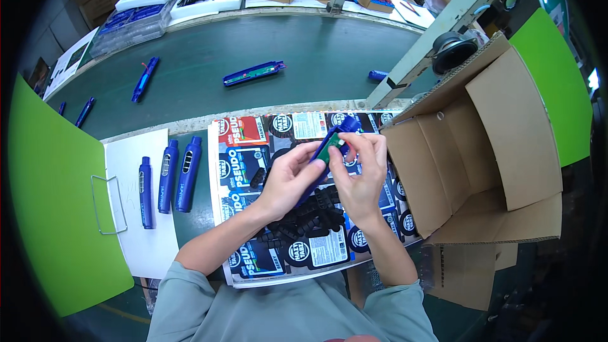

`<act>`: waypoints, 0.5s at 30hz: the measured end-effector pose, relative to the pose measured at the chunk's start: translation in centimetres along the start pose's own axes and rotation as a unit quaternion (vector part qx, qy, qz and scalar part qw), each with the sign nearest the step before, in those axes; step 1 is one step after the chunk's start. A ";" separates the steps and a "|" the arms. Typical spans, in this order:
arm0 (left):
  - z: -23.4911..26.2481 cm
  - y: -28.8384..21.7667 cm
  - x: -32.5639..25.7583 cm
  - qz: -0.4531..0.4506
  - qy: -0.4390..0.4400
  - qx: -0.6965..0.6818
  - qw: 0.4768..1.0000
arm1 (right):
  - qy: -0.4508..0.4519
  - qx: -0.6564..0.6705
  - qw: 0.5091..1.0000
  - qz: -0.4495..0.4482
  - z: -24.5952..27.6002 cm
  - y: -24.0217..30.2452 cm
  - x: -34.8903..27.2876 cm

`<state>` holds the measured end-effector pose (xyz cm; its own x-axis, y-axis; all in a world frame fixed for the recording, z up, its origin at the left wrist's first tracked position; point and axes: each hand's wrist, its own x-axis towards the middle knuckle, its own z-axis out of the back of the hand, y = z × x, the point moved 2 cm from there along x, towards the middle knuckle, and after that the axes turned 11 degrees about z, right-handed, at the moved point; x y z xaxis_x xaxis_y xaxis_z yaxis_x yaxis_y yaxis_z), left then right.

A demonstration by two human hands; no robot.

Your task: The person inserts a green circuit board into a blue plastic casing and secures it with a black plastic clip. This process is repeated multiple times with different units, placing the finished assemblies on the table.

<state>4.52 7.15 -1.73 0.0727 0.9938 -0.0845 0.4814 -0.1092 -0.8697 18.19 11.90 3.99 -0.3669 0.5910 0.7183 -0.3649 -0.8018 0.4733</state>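
My left hand (288,174) is closed around a long blue plastic housing (345,125), tilted with its far end up and to the right. A green circuit board (330,147) lies in its open side. At the board's far end, the thumb and forefinger of my right hand (360,180) are pinched together. Whatever small part sits between those fingertips is too hidden to name. Below both hands, a heap of small black plastic parts (304,218) rests on a printed sheet (326,248).
Three blue handheld devices (168,177) lie at left by a white sheet (142,250). An open cardboard box (437,171) stands at right. Beyond, a green belt (196,50) carries several blue housings, one with a circuit board (253,74). A metal post (418,57) rises at right.
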 end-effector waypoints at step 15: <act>-0.1 0.7 -0.3 -0.006 -0.007 0.067 0.998 | -0.011 0.246 0.946 -0.209 -1.2 -2.4 -1.1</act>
<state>4.94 6.78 -2.31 0.0546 0.9952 -0.0809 0.3607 -0.0952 -0.9278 18.46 13.28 1.48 -0.2595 0.8677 0.4240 -0.0293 -0.4459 0.8946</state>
